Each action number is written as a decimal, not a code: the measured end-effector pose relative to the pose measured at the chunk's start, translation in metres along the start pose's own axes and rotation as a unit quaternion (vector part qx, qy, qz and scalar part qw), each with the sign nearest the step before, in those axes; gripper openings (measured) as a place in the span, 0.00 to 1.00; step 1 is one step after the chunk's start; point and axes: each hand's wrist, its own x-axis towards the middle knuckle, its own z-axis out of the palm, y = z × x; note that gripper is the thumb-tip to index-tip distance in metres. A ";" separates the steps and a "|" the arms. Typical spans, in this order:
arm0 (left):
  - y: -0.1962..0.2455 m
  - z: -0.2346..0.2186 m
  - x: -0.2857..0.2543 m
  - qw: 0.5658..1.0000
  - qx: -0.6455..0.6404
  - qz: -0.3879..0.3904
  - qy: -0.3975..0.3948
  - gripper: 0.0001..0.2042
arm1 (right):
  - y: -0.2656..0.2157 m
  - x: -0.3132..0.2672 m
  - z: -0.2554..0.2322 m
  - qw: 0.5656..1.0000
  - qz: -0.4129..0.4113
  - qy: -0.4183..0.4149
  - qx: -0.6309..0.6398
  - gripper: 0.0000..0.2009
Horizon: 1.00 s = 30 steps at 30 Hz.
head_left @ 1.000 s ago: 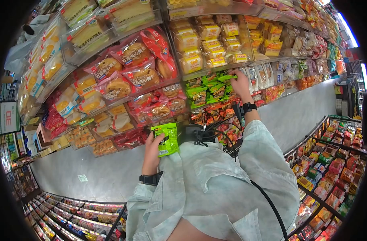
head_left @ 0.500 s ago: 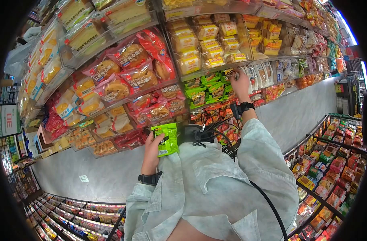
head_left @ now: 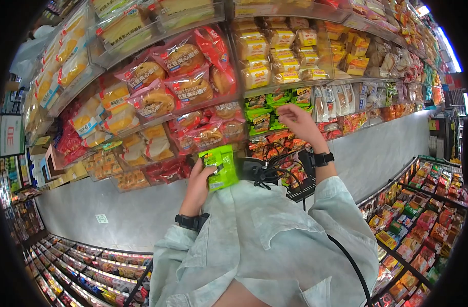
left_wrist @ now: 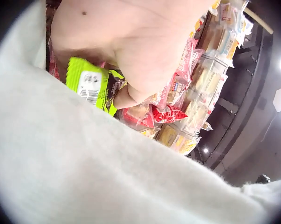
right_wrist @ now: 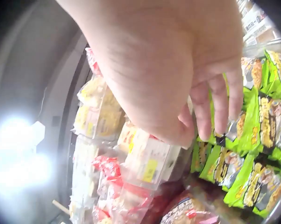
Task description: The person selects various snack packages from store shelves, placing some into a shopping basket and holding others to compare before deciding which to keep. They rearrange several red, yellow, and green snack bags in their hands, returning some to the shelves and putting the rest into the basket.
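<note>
My left hand (head_left: 197,185) grips a bright green snack packet (head_left: 221,169) in front of my chest, thumb across its face. A white barcode label on the packet (left_wrist: 90,85) shows in the left wrist view. My right hand (head_left: 299,122) hangs in front of the bin of green snack packets (head_left: 258,121), its fingers loosely bent with nothing between them. In the right wrist view the fingers (right_wrist: 220,100) overlap several green packets (right_wrist: 257,177), which have dark and yellow printing.
Red bean bread packs (head_left: 185,87) fill the bin to the left. Yellow-labelled cakes (head_left: 285,53) stand on the shelf above, and orange-red packets (head_left: 275,143) lie below. Black cables (head_left: 280,174) hang before my chest. Another stocked rack (head_left: 423,215) stands on the right, across the grey floor (head_left: 126,210).
My right hand has drawn back from the upper edge of the green packet bin, down toward me. The left hand's packet has risen slightly and shifted right in the view.
</note>
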 end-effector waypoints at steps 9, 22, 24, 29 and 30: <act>0.017 0.023 0.006 0.998 0.035 0.031 -0.049 0.20 | -0.066 -0.030 0.066 0.967 0.005 -0.242 0.075 0.21; 0.005 0.011 0.010 0.986 0.148 0.052 -0.051 0.23 | -0.054 -0.044 0.091 0.970 0.025 -0.206 0.123 0.16; 0.005 0.017 0.008 0.988 0.130 0.075 -0.027 0.25 | -0.054 -0.045 0.092 0.979 0.024 -0.172 0.109 0.18; 0.002 0.020 0.004 0.992 0.095 0.035 -0.077 0.29 | -0.066 -0.050 0.102 0.974 -0.089 -0.202 0.057 0.19; 0.002 0.022 0.004 0.991 0.094 0.038 -0.091 0.31 | -0.066 -0.050 0.103 0.967 -0.134 -0.215 0.036 0.21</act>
